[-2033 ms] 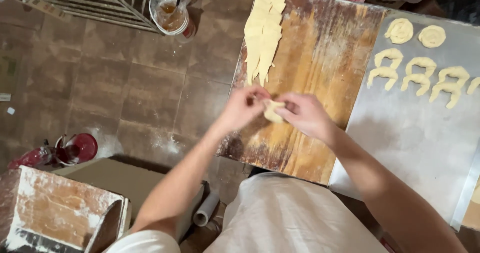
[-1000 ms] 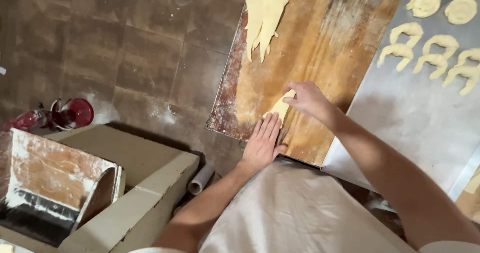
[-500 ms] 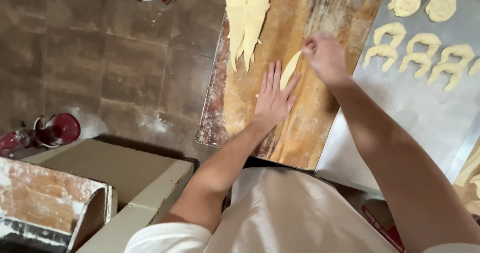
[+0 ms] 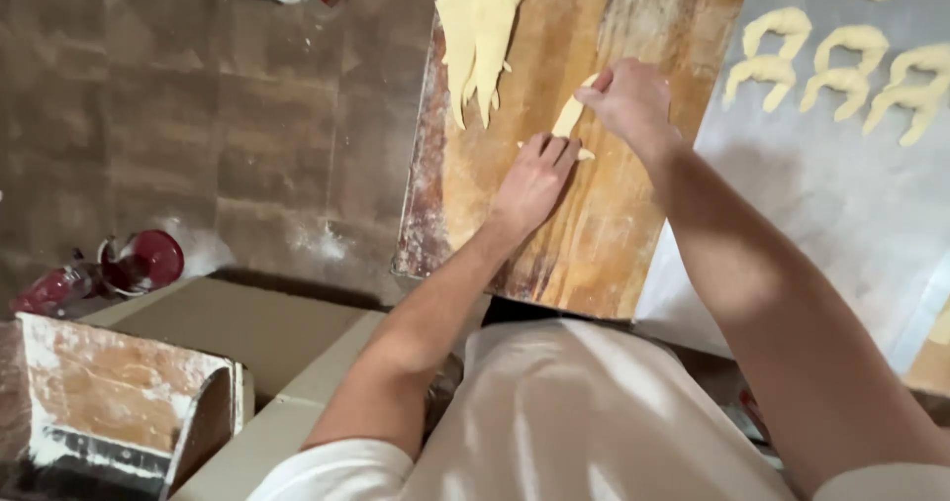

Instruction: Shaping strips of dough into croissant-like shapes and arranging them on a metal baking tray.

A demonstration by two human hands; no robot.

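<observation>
Brown square floor tiles [image 4: 198,115] carry a dusting of white flour [image 4: 317,239] near the foot of the bench. A round dark-red lidded container [image 4: 148,259] stands at the left, beside a flour-caked wooden box [image 4: 109,392] (its front edge white with powder). A pale beige cardboard carton [image 4: 247,333] lies just next to it, and a grey metal baking sheet [image 4: 841,194] holds curved raw pastry shapes [image 4: 851,51]
</observation>
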